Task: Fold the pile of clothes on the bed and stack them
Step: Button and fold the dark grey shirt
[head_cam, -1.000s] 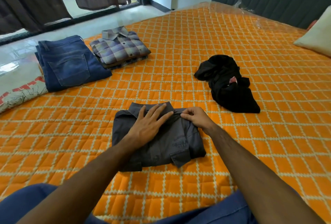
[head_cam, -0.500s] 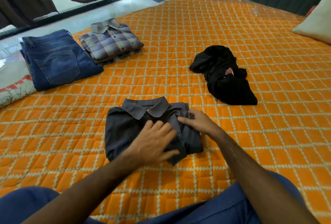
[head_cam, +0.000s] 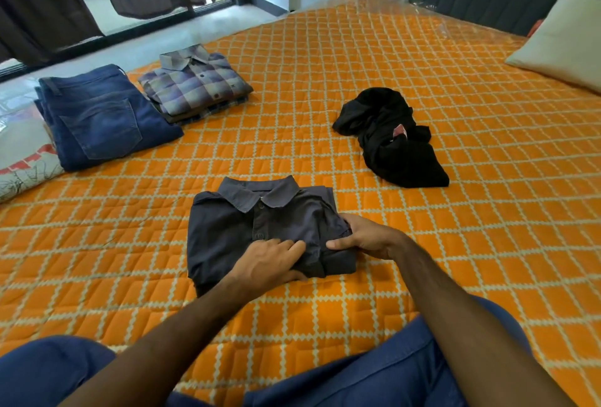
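A folded dark grey collared shirt lies on the orange quilted bed right in front of me, collar facing away. My left hand grips its near edge, thumb under the fabric and fingers on top. My right hand holds the shirt's right edge, fingers curled around the fold. A crumpled black garment lies unfolded to the right and farther away. Folded blue jeans and a folded plaid shirt on a small stack sit at the far left.
A beige pillow rests at the far right by the dark headboard. A patterned pillow lies at the left edge beside the jeans. My knees in blue trousers are at the bottom. Window and curtains stand beyond the bed.
Both hands slid from the shirt's collar area down to its near and right edges and took hold. The collar is now uncovered.
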